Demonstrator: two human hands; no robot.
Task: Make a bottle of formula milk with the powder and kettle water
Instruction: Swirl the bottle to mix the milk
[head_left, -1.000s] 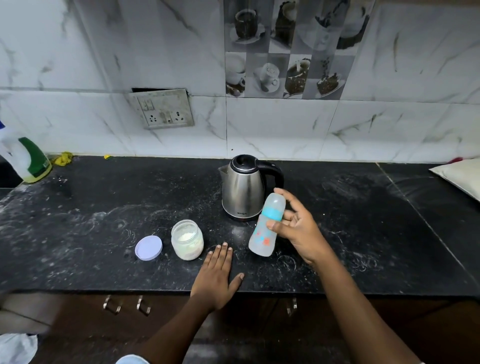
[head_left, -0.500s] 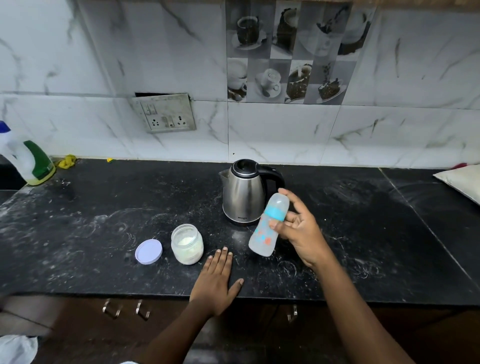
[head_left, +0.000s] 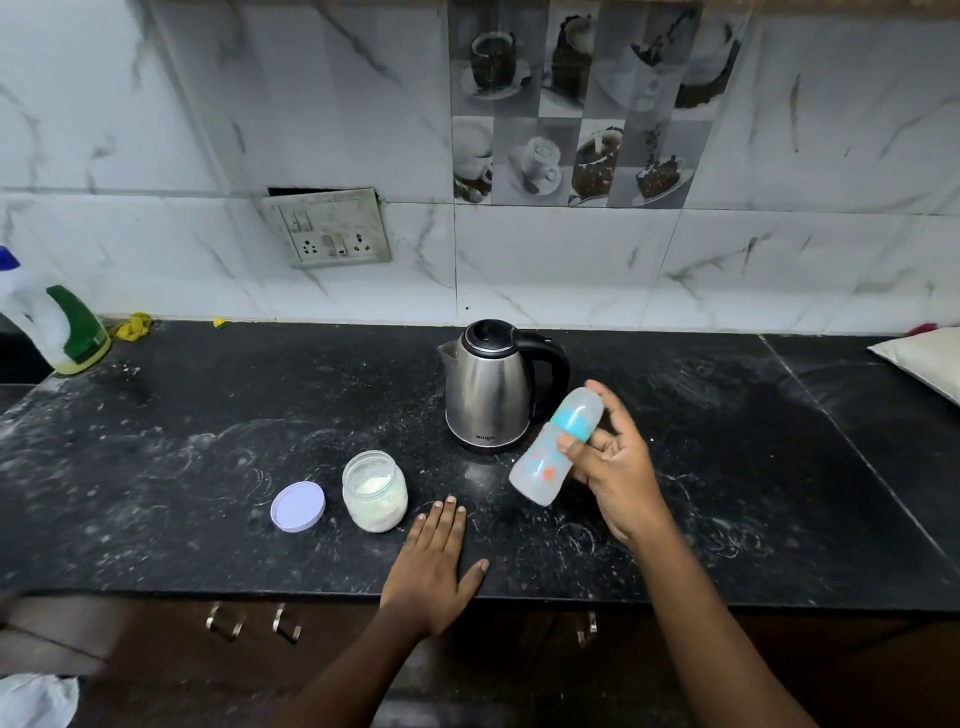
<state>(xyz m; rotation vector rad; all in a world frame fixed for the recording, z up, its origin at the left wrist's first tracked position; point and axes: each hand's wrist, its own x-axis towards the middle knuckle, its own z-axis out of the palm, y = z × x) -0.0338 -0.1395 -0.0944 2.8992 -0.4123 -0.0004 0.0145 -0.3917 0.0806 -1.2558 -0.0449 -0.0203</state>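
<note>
My right hand (head_left: 615, 467) grips a capped baby bottle (head_left: 545, 465) with a blue ring, holding it tilted above the black counter (head_left: 208, 467), just right of the steel kettle (head_left: 488, 387). The bottle looks cloudy white inside. An open jar of white powder (head_left: 375, 491) stands left of centre, with its lilac lid (head_left: 297, 505) lying flat beside it. My left hand (head_left: 436, 558) rests flat on the counter's front edge, fingers straight, close to the jar's right side.
A white and green spray bottle (head_left: 57, 327) stands at the far left by the wall. A white cushion-like thing (head_left: 924, 358) lies at the far right. A wall socket plate (head_left: 330, 228) sits above the counter. Drawer handles (head_left: 254, 621) show below the front edge.
The bottle in my right hand has shifted slightly, staying tilted off the counter. My left hand stays flat in the same place.
</note>
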